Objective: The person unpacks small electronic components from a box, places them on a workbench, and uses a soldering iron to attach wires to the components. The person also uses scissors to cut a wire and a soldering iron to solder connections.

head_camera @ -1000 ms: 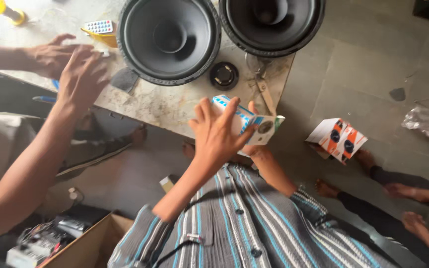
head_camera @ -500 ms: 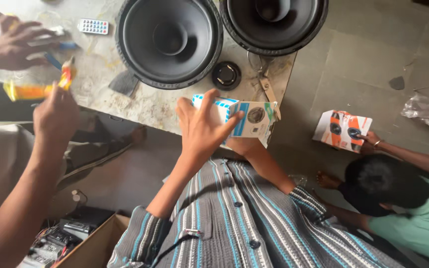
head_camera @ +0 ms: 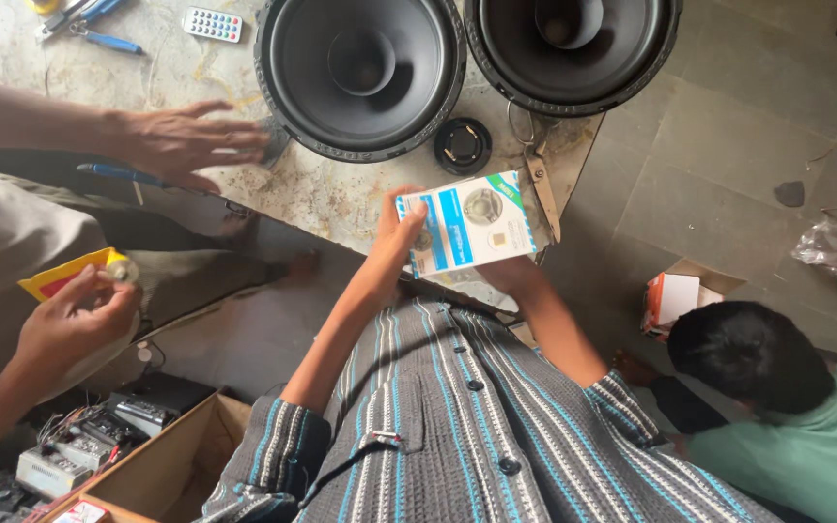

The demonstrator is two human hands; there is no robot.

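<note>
I hold a small white and blue carton (head_camera: 472,223) in front of my striped shirt, over the near edge of the stone table (head_camera: 341,203). My left hand (head_camera: 397,242) grips the carton's left edge, thumb on its face. My right hand (head_camera: 508,276) supports it from beneath at the lower right and is mostly hidden by the carton. The printed flat side faces up.
Two big black speakers (head_camera: 360,73) (head_camera: 573,48), a small black round part (head_camera: 462,145), scissors (head_camera: 538,169), a remote (head_camera: 212,24) and blue-handled pliers (head_camera: 99,39) lie on the table. A co-worker's hands (head_camera: 186,143) (head_camera: 75,324) are at left, one holding a yellow item. A person in green (head_camera: 777,407) crouches at right.
I have turned the carton flat side up and brought my right hand under it. The co-worker's hand moved right across the table. The person in green leaned further in.
</note>
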